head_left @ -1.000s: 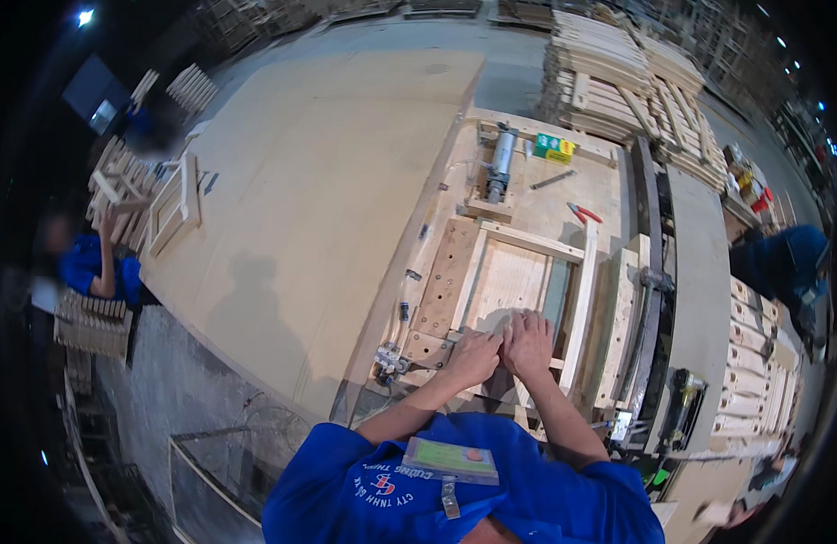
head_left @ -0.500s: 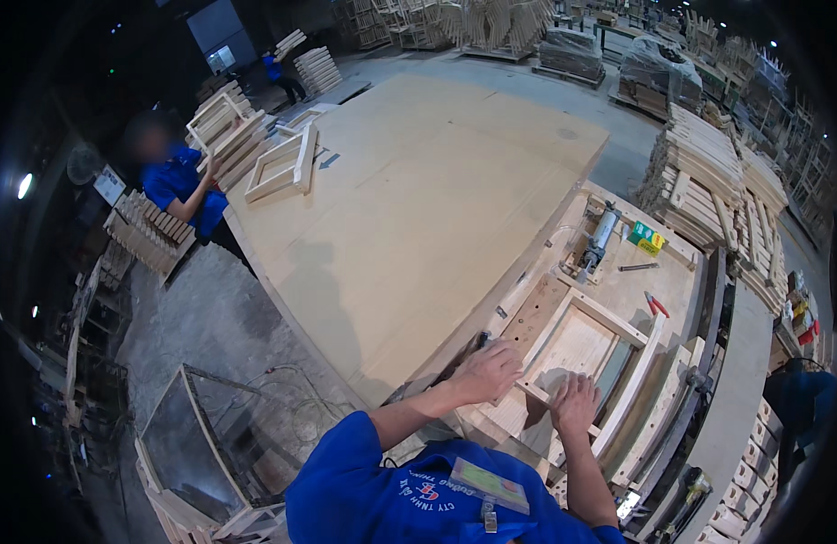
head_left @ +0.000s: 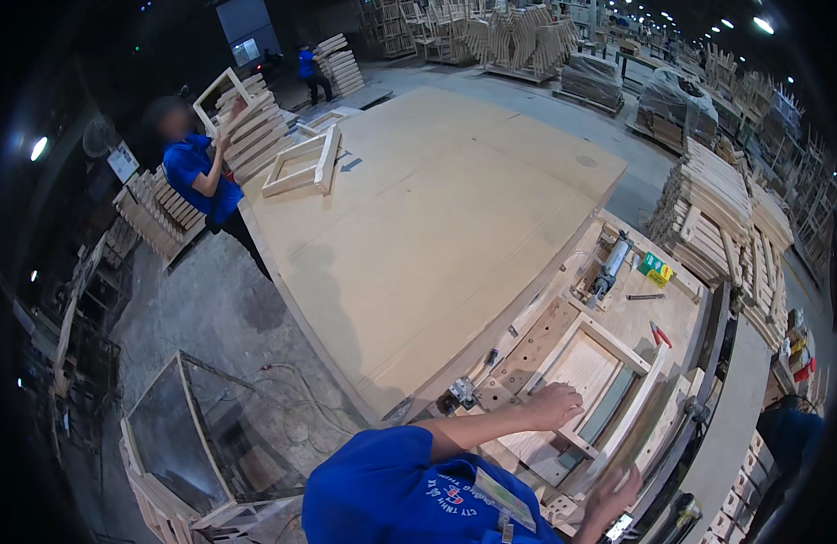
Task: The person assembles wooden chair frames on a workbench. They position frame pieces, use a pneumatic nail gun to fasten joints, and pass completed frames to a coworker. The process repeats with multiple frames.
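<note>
A pale rectangular wooden frame lies in a jig on the workbench. My left hand is over the frame's near part, palm down, fingers loosely stretched and holding nothing. Off the frame's near right corner is my right hand, with its fingers apart and nothing visible between them. A grey-green strip shows inside the frame beside its right rail. Part of the near left rail is hidden under my left forearm.
At the bench's far end are an air cylinder, a green-yellow box and red-handled pliers. A large board-topped table adjoins the bench. Across it, a co-worker holds a wooden frame. Stacked wood stands right.
My left hand has moved right, over the frame. My right hand has let go of the near rail and moved toward me and right. The co-worker's frame is raised.
</note>
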The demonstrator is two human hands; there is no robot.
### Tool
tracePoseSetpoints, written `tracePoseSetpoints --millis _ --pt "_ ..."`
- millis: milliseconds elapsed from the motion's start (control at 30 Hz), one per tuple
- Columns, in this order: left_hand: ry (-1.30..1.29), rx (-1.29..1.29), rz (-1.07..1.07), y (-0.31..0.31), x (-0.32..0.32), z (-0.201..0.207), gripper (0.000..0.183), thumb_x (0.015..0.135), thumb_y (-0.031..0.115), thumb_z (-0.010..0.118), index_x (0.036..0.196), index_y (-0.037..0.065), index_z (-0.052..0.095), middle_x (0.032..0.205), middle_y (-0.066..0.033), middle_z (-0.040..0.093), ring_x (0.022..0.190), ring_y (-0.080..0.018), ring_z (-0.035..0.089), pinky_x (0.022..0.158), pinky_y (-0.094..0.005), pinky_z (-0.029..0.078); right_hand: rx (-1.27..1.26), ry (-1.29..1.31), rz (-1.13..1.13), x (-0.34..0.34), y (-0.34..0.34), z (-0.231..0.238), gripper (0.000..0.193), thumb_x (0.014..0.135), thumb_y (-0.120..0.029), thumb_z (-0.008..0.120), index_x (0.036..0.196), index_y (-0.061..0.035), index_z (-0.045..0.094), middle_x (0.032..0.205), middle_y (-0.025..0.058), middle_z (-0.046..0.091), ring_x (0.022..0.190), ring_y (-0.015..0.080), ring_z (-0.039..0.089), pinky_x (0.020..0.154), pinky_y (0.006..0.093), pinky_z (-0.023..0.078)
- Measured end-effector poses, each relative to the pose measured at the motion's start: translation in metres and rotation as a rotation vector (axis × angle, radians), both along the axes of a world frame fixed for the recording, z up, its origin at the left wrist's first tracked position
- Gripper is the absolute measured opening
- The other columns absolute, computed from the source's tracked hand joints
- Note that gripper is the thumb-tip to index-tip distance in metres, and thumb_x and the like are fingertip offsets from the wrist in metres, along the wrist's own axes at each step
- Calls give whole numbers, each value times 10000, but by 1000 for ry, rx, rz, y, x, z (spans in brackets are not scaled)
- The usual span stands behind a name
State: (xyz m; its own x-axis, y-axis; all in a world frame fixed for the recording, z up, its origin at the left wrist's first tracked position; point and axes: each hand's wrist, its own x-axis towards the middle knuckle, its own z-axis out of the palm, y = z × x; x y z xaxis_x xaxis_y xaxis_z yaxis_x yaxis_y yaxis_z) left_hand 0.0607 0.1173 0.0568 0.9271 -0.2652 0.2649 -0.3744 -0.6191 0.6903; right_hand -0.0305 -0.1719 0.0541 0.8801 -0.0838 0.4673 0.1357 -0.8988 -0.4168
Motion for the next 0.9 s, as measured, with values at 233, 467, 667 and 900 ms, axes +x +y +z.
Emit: tracePoseSetpoints --millis 233,467,667,900 --pt "194 73 -116 -29 22 -28 300 1048 292 593 986 27 719 970 -207 712 976 -428 689 889 -542 534 -520 130 -132 -59 -51 34 254 986 -218 686 1187 -71 737 1105 208 724 1103 401 661 955 569 503" --pt "303 81 -105 -26 24 -28 336 1050 285 558 1003 -8 715 1036 -259 725 1025 -442 703 925 -550 550 -329 137 -338 -77 -71 51 353 962 -248 714 1254 -51 731 1162 238 725 1064 449 672 882 579 525" --pt "324 233 -142 -35 28 -32 234 1006 190 583 980 -5 710 1007 -260 732 1001 -443 722 896 -547 580 -205 123 -206 -63 -99 5 361 1079 -168 574 1342 70 641 1279 277 667 1163 462 640 1033 528 491" --pt "270 271 -127 -40 35 -51 194 954 167 563 941 23 693 966 -212 738 939 -432 717 867 -554 572 -123 160 -242 -58 -76 8 327 1002 -113 621 1295 17 687 1192 240 705 1100 443 652 968 519 492"
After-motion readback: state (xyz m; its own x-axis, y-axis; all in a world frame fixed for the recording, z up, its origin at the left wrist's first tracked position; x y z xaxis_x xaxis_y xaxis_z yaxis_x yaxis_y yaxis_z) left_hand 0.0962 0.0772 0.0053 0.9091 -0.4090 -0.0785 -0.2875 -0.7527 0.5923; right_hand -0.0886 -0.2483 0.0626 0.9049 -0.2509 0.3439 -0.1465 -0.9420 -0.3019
